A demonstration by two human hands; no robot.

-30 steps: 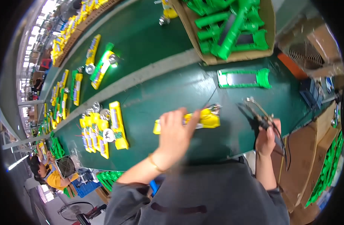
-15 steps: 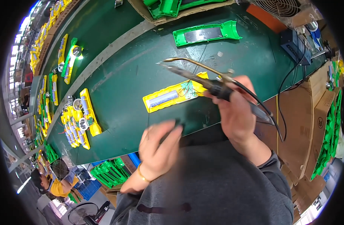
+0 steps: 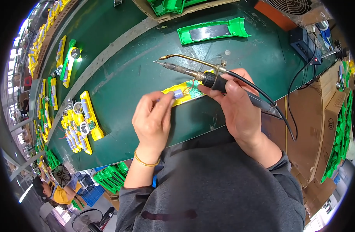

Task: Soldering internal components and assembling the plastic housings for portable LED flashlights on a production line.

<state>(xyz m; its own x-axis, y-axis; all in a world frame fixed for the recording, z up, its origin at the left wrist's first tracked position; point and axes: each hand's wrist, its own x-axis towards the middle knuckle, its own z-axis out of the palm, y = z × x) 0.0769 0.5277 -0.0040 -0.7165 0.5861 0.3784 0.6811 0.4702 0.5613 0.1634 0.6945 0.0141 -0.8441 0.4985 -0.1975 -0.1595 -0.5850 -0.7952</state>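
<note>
One yellow casing (image 3: 178, 87), green board (image 3: 195, 92), left hand (image 3: 151, 120), hold unclear, right hand (image 3: 239, 110) grasping soldering iron (image 3: 214, 81)

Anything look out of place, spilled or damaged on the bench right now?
No spill or damage stands out. Only the yellow casings bunched left of the left hand look untidy: crowded together, their round lamp heads facing different ways.

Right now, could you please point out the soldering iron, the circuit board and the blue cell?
Soldering iron (image 3: 209, 79), head view: black collar.
Circuit board (image 3: 195, 92), head view: green face.
Blue cell (image 3: 179, 94), head view: uncovered end.
</note>
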